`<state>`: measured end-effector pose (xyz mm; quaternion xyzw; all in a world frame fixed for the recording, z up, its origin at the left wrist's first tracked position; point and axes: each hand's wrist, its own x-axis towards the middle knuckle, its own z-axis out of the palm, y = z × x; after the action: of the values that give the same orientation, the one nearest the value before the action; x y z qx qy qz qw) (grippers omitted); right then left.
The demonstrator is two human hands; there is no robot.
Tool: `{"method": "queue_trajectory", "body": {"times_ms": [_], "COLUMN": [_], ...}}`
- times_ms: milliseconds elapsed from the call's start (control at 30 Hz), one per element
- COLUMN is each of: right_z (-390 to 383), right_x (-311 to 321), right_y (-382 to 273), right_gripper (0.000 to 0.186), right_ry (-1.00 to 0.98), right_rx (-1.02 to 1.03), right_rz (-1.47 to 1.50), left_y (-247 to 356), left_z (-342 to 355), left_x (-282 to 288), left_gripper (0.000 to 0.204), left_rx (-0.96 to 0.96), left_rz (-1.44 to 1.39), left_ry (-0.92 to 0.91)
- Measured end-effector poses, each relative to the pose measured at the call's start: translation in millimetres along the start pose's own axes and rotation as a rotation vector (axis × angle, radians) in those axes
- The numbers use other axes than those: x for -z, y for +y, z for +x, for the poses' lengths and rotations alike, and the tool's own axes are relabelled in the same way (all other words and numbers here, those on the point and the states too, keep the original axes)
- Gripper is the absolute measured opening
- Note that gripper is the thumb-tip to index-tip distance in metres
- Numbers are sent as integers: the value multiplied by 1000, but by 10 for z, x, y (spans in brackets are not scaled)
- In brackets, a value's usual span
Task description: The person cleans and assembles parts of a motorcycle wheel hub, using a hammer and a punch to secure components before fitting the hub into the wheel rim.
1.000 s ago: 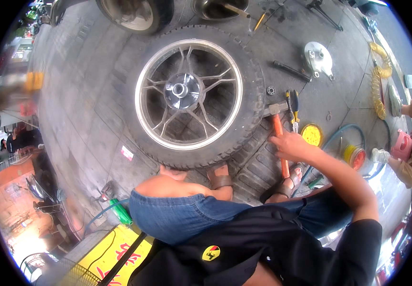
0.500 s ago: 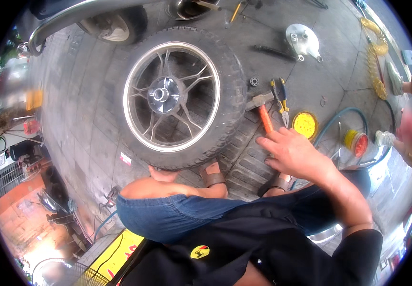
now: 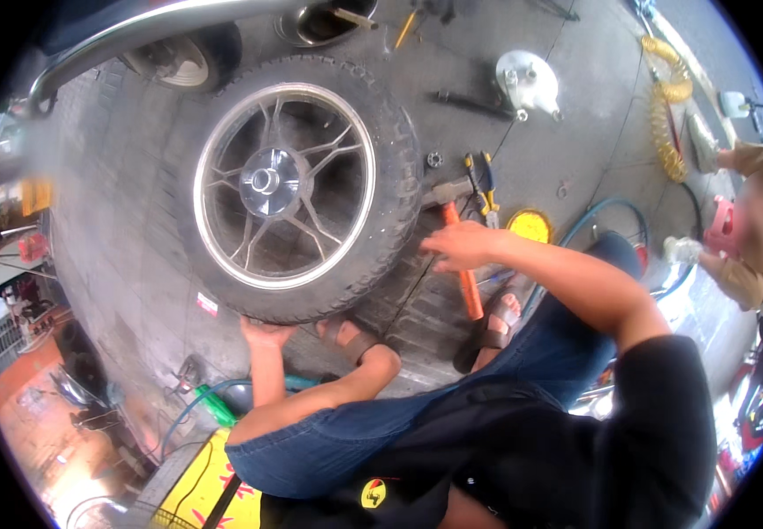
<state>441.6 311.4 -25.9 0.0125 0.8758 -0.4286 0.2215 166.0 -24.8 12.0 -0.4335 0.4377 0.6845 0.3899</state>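
A motorcycle wheel point(image 3: 289, 280) with a black knobbly tyre, pale rim and forked spokes lies in front of me. Its hub point(image 3: 265, 182) faces up, showing a short metal collar in the middle. My left hand point(image 3: 267, 333) grips the tyre's near edge, with its fingers hidden under the rubber. Just right of the tyre, my right hand point(image 3: 463, 246) hovers above a hammer point(image 3: 471, 298), its fingers apart and nothing held. The hammer's orange handle passes beneath this hand, and its steel head rests beside the tyre.
Pliers point(image 3: 485, 187), a small ring-shaped part point(image 3: 434, 160) and a round yellow tub point(image 3: 530, 226) lie right of the hammer. Farther off are a silver brake plate point(image 3: 527, 84) and a coiled yellow hose point(image 3: 668, 97). Another person's legs point(image 3: 739, 273) show at right.
My right hand has moved left and nearer, from beside the hammer's handle to over it, close to the tyre. The view has shifted, and more of my left forearm shows.
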Motion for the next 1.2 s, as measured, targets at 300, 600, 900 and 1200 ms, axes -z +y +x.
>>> {"method": "queue_trajectory", "body": {"times_ms": [300, 600, 900, 1200], "right_z": [169, 202, 704, 662], "right_x": [-521, -462, 41, 3], "right_y": [183, 383, -199, -369], "right_gripper": [49, 52, 56, 69], "right_ry": [221, 536, 838, 944], "right_rx": [-455, -691, -655, -606], "right_rz": [-62, 401, 1038, 767], "left_y": [-113, 392, 1166, 764], "left_z": [-16, 178, -1263, -1938], "left_x": [-83, 416, -622, -1263], "left_gripper": [91, 96, 52, 45], "left_rx": [-43, 12, -704, -972], "left_rz": [5, 296, 1033, 1745], "left_ry": [111, 69, -366, -329]}}
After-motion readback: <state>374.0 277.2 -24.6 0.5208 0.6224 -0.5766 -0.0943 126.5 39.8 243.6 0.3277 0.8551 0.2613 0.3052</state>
